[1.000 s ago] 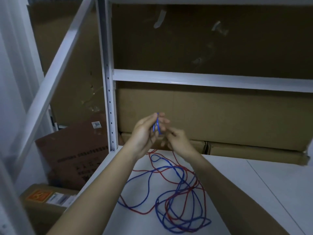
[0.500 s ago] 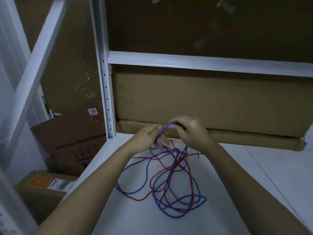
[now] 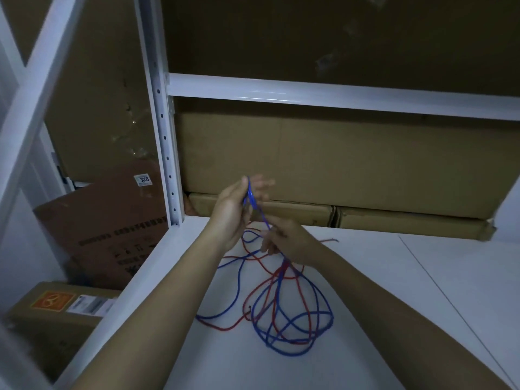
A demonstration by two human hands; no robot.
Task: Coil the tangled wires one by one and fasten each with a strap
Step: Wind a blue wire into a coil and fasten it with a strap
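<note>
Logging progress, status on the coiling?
Left hand holds small blue wire loops; right hand pinches its strand. Red wire tangled in remaining slack.

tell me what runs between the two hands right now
In the head view, a taut stretch of blue wire runs from the left hand down to the right hand.

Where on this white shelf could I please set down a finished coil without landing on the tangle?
The shelf is bare to the right of the right hand, up to the cardboard boxes at the back. It is crowded in the middle, where the blue wire and red wire lie tangled below both hands.
</note>
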